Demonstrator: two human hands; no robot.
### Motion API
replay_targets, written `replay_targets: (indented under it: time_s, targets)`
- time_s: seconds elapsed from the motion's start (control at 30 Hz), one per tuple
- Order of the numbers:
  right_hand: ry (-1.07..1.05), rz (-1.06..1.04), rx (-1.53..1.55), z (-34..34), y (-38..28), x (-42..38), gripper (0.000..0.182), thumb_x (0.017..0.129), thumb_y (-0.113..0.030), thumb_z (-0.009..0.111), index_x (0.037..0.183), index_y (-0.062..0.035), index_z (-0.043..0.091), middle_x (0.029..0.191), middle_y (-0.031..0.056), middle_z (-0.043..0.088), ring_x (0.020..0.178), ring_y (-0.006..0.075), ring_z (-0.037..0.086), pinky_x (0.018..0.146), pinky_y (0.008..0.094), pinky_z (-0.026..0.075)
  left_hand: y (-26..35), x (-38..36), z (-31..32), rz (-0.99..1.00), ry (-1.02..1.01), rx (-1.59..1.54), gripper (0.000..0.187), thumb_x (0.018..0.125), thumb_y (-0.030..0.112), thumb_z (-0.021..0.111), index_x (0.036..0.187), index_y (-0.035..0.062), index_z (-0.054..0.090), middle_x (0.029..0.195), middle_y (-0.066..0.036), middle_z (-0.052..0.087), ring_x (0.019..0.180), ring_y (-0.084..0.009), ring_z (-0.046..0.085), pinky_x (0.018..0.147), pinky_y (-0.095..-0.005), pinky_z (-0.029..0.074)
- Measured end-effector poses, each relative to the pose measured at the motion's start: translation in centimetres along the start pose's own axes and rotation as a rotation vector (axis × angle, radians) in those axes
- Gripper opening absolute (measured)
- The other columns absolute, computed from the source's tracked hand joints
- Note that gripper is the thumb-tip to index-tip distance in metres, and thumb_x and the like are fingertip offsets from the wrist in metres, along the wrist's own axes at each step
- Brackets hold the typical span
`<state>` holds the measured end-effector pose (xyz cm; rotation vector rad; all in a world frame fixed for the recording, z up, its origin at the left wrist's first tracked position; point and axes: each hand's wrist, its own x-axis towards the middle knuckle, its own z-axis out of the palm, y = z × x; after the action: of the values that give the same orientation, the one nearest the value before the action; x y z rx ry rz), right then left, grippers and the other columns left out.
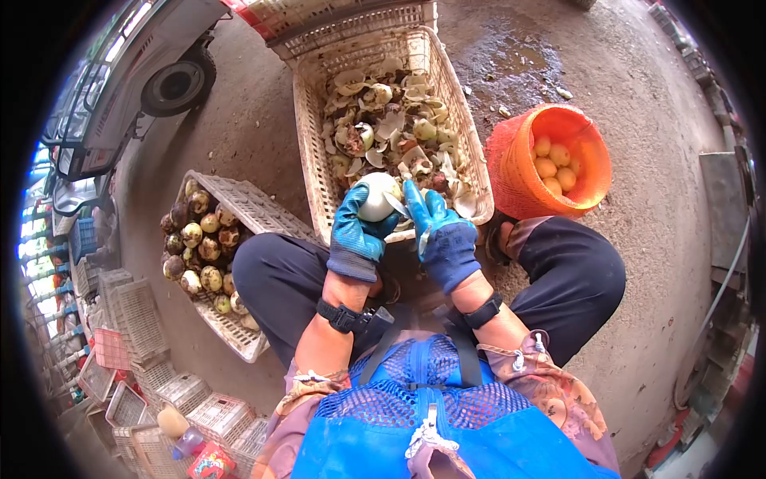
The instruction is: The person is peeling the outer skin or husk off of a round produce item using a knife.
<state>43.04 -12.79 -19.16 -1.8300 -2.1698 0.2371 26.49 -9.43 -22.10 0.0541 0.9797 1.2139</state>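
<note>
My left hand (pixel 356 231), in a blue glove, is wrapped round a pale, peeled round fruit (pixel 378 197) above the near end of a white crate (pixel 309 152). To its right, my right hand (pixel 441 231), gloved too, is closed on a small knife (pixel 396 204), whose blade lies against the fruit's right side. Its handle is mostly hidden by the fingers. Peelings (pixel 391 128) and some discarded pieces fill the crate beneath both hands.
At the left, a tilted crate (pixel 255 209) holds several brown-blotched fruits (pixel 209 248). An orange bucket (pixel 594 164) with several yellowish fruits (pixel 552 168) stands at the right. Stacked crates (pixel 140 319) and a parked vehicle (pixel 104 88) are farther left.
</note>
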Motion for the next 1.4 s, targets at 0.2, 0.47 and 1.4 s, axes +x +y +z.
replay_targets:
  time_s: [0.2, 0.47, 1.4]
  targets:
    - [-0.070, 0.077, 0.029, 0.8, 0.5, 1.0, 0.067, 0.087, -0.014, 0.052, 0.150, -0.0278, 0.033, 0.112, 0.0136, 0.061, 0.076, 0.0289, 0.068, 0.058, 0.0434, 0.054, 0.7, -1.5, 2.8, -0.031, 0.057, -0.026, 0.031, 0.084, 0.015, 0.065, 0.115, 0.0110, 0.063, 0.111, -0.014, 0.065, 0.100, -0.0333, 0.065, 0.073, -0.0516, 0.061]
    - [-0.150, 0.302, 0.491, 2.0, 2.9, 3.8, 0.044, 0.094, -0.021, 0.044, 0.137, -0.0196, 0.051, 0.099, 0.0250, 0.066, 0.088, 0.0420, 0.065, 0.076, 0.0495, 0.052, 0.8, -1.9, 2.9, 0.011, -0.262, 0.262, 0.047, 0.082, 0.017, 0.067, 0.126, 0.0073, 0.056, 0.108, -0.012, 0.064, 0.088, -0.0304, 0.067, 0.062, -0.0379, 0.059]
    - [-0.049, -0.087, 0.235, -1.1, 3.1, 1.4, 0.068, 0.084, -0.010, 0.054, 0.146, -0.0366, 0.040, 0.101, 0.0100, 0.062, 0.077, 0.0297, 0.067, 0.061, 0.0426, 0.052, 3.7, -1.3, 2.5, -0.064, -0.366, 0.541, 0.053, 0.078, 0.009, 0.060, 0.130, 0.0059, 0.049, 0.114, -0.011, 0.060, 0.096, -0.0254, 0.065, 0.065, -0.0334, 0.060]
